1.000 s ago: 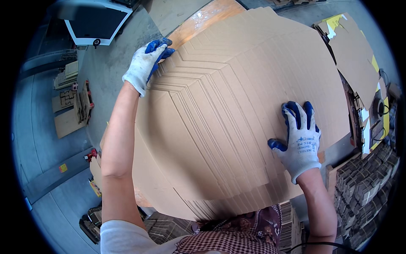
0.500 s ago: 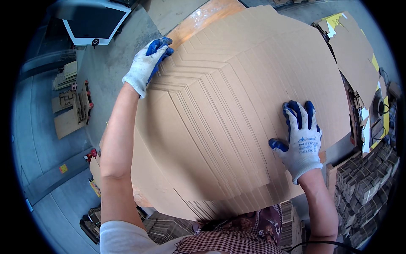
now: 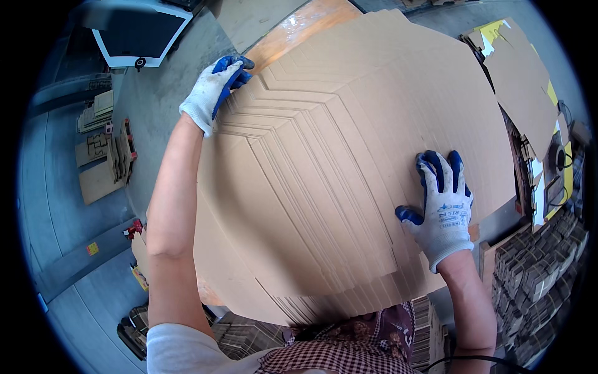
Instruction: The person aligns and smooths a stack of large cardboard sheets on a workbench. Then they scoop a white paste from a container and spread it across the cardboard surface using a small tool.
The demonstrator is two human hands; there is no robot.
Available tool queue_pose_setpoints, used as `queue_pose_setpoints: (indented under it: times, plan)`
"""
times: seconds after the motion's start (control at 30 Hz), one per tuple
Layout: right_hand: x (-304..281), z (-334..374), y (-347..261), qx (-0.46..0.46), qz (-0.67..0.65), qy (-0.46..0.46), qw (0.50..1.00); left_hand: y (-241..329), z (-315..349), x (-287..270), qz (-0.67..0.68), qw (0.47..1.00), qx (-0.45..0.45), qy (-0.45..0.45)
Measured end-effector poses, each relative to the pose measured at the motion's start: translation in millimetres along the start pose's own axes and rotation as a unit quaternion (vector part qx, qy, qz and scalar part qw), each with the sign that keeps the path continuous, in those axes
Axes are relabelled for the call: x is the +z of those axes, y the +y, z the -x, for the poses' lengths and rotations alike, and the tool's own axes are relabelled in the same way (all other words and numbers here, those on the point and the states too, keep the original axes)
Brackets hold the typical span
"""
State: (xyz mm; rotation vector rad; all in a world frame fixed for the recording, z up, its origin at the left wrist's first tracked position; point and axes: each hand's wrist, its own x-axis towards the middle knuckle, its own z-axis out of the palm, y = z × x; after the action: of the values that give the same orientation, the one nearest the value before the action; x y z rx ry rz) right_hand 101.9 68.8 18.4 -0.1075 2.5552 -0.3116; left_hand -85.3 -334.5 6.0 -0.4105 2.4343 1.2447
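A fanned stack of brown cardboard sheets point(image 3: 374, 156) spreads out in front of me, its many edges stepped in slanting lines. At its far left edge my left hand point(image 3: 218, 87), in a white glove with blue coating, has its fingers curled round the sheets' rim; the fingertips are partly hidden. On the right part of the top sheet lies my right hand point(image 3: 440, 206), gloved the same way. Its palm is down, the thumb stands out to the left, and the fingers are spread and hold nothing.
Beneath the stack shows an orange-brown tabletop point(image 3: 299, 31). Tied bundles of cardboard pieces point(image 3: 536, 274) are piled at the lower right. More flat cardboard point(image 3: 520, 81) lies at the far right. A dark-topped white machine point(image 3: 143, 34) stands at the far left.
My left hand has shifted slightly left along the sheets' edge, and the stepped edges near it have spread a little differently. My right hand has stayed almost in place.
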Motion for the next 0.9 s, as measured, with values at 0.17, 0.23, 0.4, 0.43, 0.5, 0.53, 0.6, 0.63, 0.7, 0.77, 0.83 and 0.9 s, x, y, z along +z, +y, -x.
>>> queue_pose_setpoints:
  times: [0.17, 0.23, 0.4, 0.43, 0.5, 0.53, 0.6, 0.63, 0.7, 0.77, 0.83, 0.9]
  plan:
    - [0, 0, -1, -0.002, 0.003, -0.002, 1.0, -5, -11, -6, 0.0, 1.0, 0.015, -0.023]
    - [1, 0, 0, -0.004, 0.001, 0.001, 1.0, -5, -12, -1, 0.017, 1.0, 0.017, -0.015]
    - [-1, 0, -2, -0.001, 0.004, -0.005, 1.0, -4, -9, 14, -0.004, 0.997, 0.058, -0.045]
    - [-2, 0, -2, -0.001, 0.001, -0.006, 1.0, 2, -6, 15, 0.012, 0.998, 0.041, -0.048]
    - [-2, -1, -2, -0.001, 0.002, -0.005, 1.0, 1, -10, 16, 0.015, 0.997, 0.063, -0.03]
    - [-1, 0, -3, 0.0, 0.007, -0.004, 1.0, 2, -10, 18, 0.016, 0.997, 0.074, -0.021]
    - [0, 0, -3, 0.0, 0.011, 0.0, 1.0, 4, -10, 20, -0.001, 0.997, 0.074, -0.011]
    - [1, 0, -2, -0.001, 0.011, 0.003, 1.0, 5, -9, 22, -0.01, 0.997, 0.074, -0.006]
    - [2, 0, -1, -0.004, 0.005, 0.009, 1.0, 6, -9, 24, -0.039, 0.998, 0.048, 0.009]
    - [1, 0, 0, -0.005, -0.003, 0.012, 1.0, 6, -10, 28, -0.045, 0.998, 0.04, 0.013]
    - [-1, -1, -1, -0.004, -0.001, 0.009, 1.0, 4, -8, 26, -0.031, 0.998, 0.047, 0.016]
    - [0, 0, -2, -0.008, -0.003, 0.014, 1.0, 4, -7, 25, -0.072, 0.996, 0.046, 0.041]
